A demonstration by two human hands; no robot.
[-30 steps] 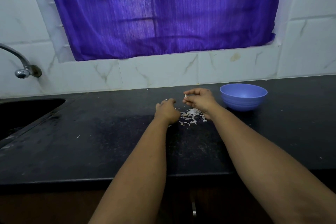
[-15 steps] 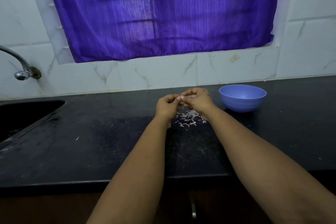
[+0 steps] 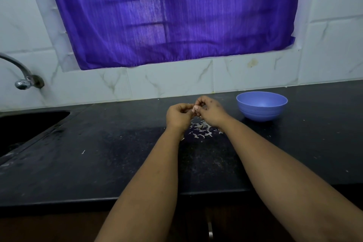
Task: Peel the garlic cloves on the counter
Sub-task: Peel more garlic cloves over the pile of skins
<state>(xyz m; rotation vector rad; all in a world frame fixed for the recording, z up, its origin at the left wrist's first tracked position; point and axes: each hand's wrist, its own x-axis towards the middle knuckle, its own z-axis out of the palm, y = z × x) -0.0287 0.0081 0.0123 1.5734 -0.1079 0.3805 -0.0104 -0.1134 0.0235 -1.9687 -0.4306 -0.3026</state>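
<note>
At the far left, a curved chrome tap (image 3: 23, 78) is sticking out of the white marble-patterned tiled wall (image 3: 172, 82) above a dark sunken sink (image 3: 29, 125) set into the black speckled stone surface (image 3: 98, 163). Above the wall tiles, a purple fabric curtain (image 3: 172, 15) is hanging over the window.

Near the middle, the left hand (image 3: 179, 117) is hovering above the surface with its fingers curled in tight, its fingertips meeting those of the right hand (image 3: 211, 112). Between the two hands a small pale garlic clove (image 3: 196, 108) is showing; both hands are pinching it, though the view is too small to tell exactly which fingers are doing the gripping. The right hand's fingers are likewise bent closely round the clove.

Just below the hands, a scatter of thin whitish garlic skins (image 3: 202, 130) is lying on the surface.

To the right, well apart from the hands, a round lavender-blue plastic bowl (image 3: 261, 105) is sitting upright on the surface.
</note>
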